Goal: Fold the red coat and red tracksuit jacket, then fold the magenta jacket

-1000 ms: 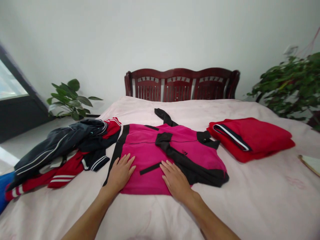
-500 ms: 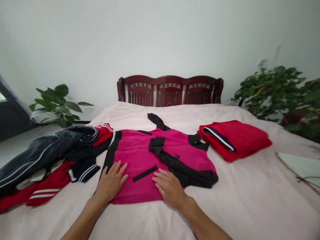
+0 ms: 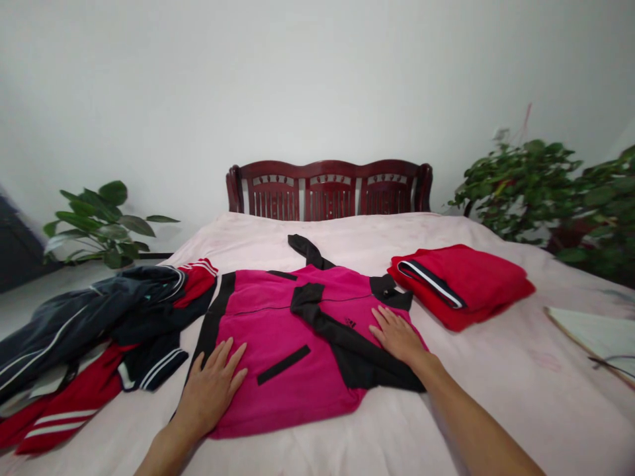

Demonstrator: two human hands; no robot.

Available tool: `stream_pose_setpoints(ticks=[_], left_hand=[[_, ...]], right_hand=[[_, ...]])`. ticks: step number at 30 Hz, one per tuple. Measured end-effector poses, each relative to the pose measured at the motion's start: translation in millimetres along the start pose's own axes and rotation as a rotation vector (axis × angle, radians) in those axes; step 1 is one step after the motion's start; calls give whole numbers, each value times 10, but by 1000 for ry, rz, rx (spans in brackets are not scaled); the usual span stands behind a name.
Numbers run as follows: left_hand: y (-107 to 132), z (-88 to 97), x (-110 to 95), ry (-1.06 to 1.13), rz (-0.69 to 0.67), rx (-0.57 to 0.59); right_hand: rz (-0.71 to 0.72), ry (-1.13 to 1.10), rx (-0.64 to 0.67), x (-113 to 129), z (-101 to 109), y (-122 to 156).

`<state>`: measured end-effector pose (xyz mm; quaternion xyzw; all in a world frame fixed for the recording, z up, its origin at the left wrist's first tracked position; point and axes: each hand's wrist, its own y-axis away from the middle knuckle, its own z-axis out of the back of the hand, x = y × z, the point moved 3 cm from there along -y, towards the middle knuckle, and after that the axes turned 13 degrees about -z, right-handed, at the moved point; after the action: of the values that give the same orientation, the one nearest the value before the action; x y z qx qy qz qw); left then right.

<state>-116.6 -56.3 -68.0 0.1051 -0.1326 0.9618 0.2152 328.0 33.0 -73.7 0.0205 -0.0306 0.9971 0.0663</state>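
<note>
Our left hand (image 3: 211, 387) and right hand (image 3: 397, 334) lie open, empty, on the magenta jacket (image 3: 270, 330) lower centre, near sleeve (image 3: 364, 357) crossed over, far sleeve (image 3: 306, 248) sticking out, so we'd say barely folded, red stack (image 3: 491, 284) at right done, lower-left pile (image 3: 109, 327) kinda loose.

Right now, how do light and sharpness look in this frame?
Head view: soft, even light, no strong glare on the pink jacket; head view: jacket edges and chest logo fairly crisp; head view: leaves of the right-hand plants smeared and soft; head view: dark doorway dim, cut by the frame.
</note>
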Motion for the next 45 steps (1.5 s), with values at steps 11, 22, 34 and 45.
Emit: stream_pose_setpoints(ticks=[11, 22, 34, 45], left_hand=[[-9, 52, -8, 16, -1, 9], [-16, 87, -22, -4, -4, 49], [-17, 46, -18, 3, -4, 22], [-19, 30, -14, 22, -1, -17]], right_hand=[[-10, -87, -13, 384, 422, -15], [468, -241, -84, 1792, 402, 723], [307, -284, -106, 1562, 383, 735], [726, -356, 92, 1645, 680, 1107]])
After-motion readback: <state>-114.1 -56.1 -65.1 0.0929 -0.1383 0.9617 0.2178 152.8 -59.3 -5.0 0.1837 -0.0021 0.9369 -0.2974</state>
